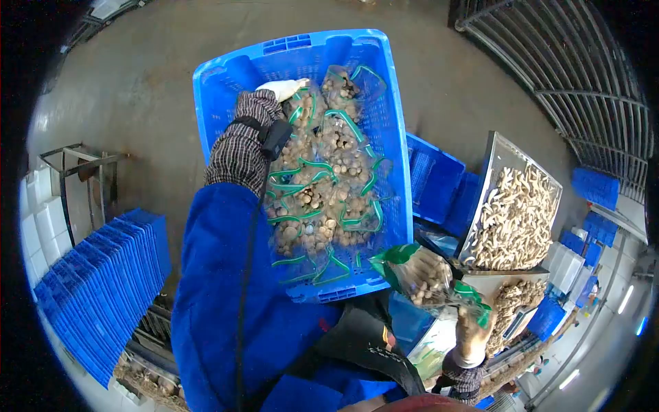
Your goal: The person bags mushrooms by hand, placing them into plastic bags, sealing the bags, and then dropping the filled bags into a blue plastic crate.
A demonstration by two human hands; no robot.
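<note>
My right hand (472,336), the nearer, grips one end of the clear plastic, green-striped mushroom bag (424,276). Long axis: toward ten o'clock, far end by the five-o'clock corner of the blue plastic crate (400,151). My left hand (283,89): crate's eleven o'clock, grip indiscernible.

brown-grey floor (158,62) | barred metal rack (590,92) | lit tube lights (625,299)

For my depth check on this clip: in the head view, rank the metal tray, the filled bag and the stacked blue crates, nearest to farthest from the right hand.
From the right hand:
1. Filled bag, in its grip.
2. Metal tray, just beyond, right side.
3. Stacked blue crates, far left.
</note>
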